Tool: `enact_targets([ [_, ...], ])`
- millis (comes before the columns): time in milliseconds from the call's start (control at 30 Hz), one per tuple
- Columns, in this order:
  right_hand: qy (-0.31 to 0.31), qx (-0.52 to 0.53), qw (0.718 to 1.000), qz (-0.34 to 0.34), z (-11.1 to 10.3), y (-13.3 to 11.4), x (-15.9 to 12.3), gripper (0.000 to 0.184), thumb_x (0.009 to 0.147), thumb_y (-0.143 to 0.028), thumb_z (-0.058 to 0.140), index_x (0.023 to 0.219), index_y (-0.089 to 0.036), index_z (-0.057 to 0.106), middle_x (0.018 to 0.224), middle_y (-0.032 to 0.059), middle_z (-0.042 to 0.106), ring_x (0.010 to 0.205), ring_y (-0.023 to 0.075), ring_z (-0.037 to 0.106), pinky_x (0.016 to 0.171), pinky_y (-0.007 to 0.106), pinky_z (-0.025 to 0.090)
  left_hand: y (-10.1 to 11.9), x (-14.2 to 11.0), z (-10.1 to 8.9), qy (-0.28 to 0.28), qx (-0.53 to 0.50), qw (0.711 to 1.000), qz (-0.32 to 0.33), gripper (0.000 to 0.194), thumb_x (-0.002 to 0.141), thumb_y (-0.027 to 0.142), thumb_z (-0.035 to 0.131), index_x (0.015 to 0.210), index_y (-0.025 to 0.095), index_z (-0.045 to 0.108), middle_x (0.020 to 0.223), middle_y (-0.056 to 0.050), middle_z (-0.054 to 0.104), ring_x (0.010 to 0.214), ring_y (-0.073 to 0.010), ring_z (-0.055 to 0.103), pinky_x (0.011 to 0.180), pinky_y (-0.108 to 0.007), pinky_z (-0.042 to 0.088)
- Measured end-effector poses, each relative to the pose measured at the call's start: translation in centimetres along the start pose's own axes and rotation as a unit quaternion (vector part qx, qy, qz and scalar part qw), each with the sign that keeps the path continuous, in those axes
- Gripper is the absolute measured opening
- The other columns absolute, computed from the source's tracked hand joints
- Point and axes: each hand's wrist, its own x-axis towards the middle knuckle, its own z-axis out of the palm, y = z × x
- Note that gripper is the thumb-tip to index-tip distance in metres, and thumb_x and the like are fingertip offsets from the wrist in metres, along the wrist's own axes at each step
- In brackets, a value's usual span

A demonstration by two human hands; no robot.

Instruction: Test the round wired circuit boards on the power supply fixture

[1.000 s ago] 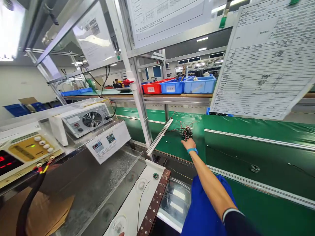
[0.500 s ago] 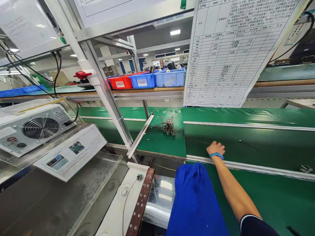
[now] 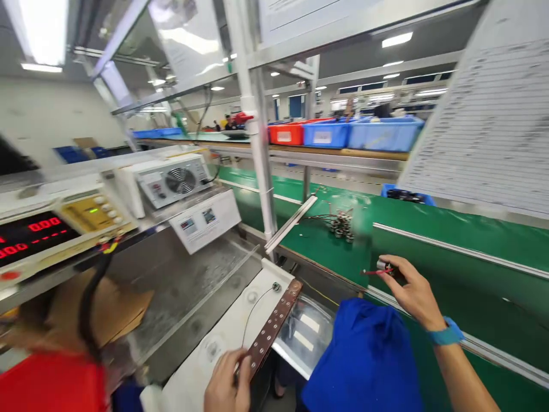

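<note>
My right hand (image 3: 409, 289) pinches a small silver cylindrical motor (image 3: 384, 265) between thumb and fingers, over the green bench. A short red wire (image 3: 374, 272) sticks out from it to the left. My left hand (image 3: 228, 380) is at the bottom, closed at the fingertips by the brown perforated strip (image 3: 274, 326); a small dark thing shows there, too unclear to name. Just beyond it, a small round part (image 3: 276, 286) with a thin dark cable (image 3: 253, 312) lies on the white board (image 3: 231, 320). The cable runs down toward my left hand.
A cluster of small wired motors (image 3: 342, 225) stands on the green mat. At left are a power supply with red digits (image 3: 43, 226) and a grey fan unit (image 3: 180, 179). Red (image 3: 285, 134) and blue bins (image 3: 381, 134) line the shelf. Blue cloth (image 3: 364, 360) lies in front.
The view has swung left. My right hand has drawn back from the far bench and now shows a small motor in its fingers. My left hand has come into view at the bottom.
</note>
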Motion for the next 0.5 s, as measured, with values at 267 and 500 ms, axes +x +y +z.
enact_targets([
  [267,-0.446,0.229,0.833,-0.233,15.4,-19.8,-1.4,0.038,0.091,-0.042,0.055,0.124,-0.024,0.06,0.119,0.009,0.064,0.11,0.0217,0.058,0.096,0.035,0.046,6.3,-1.9,-0.1,-0.029,-0.193,0.974,-0.114,0.063,0.081,0.052,0.062,0.132,0.017,0.05,0.117,-0.016,0.066,0.11,-0.0292,0.061,0.096,-0.042,0.046],
  [500,-0.526,0.005,0.82,-0.226,33.0,-26.9,-9.8,0.032,0.083,-0.046,0.067,0.098,-0.017,0.067,0.098,0.0104,0.071,0.093,0.0233,0.065,0.078,0.026,0.044,-0.9,-8.0,0.8,0.025,-0.47,0.804,-0.363,0.062,0.066,0.079,0.057,0.08,0.019,0.05,0.041,0.009,0.044,0.037,-0.01,0.046,0.043,-0.022,0.029],
])
